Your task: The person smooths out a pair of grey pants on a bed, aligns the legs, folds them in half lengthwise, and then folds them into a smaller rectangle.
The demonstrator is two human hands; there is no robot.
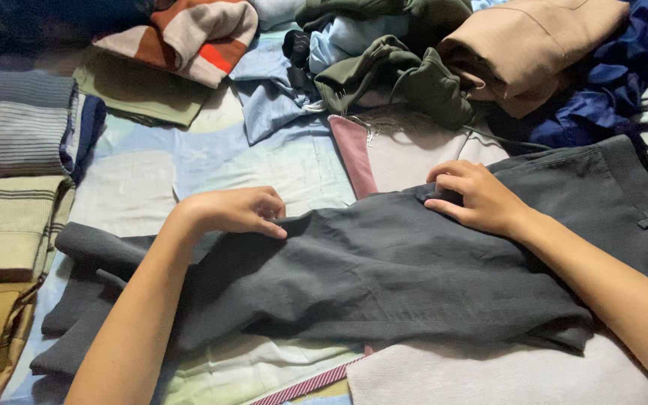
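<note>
Dark grey trousers (384, 277) spread sideways across the middle of a bed, waistband and belt loop toward the right, legs trailing off to the lower left. Left hand (238, 210) curled on the upper edge of the trousers, fingers (273, 225) bent and pinching the cloth. Right hand (474, 196) resting further right on the same upper edge, fingertips (438, 202) tucked down over a fold and gripping it. Both forearms reaching in from the bottom corners.

Beneath the trousers, a pale blue and green bedsheet (151, 180) and a light grey garment with a dusty pink band (384, 157). Along the left side, a stack of folded striped clothes (16, 180). At the top, an unsorted heap: a folded brown, orange and cream top (189, 34), an olive green piece (391, 75), a tan piece (526, 45) and a dark blue one (616, 82), all well apart from the hands. Near the bottom edge, a red-and-white striped trim (309, 384).
</note>
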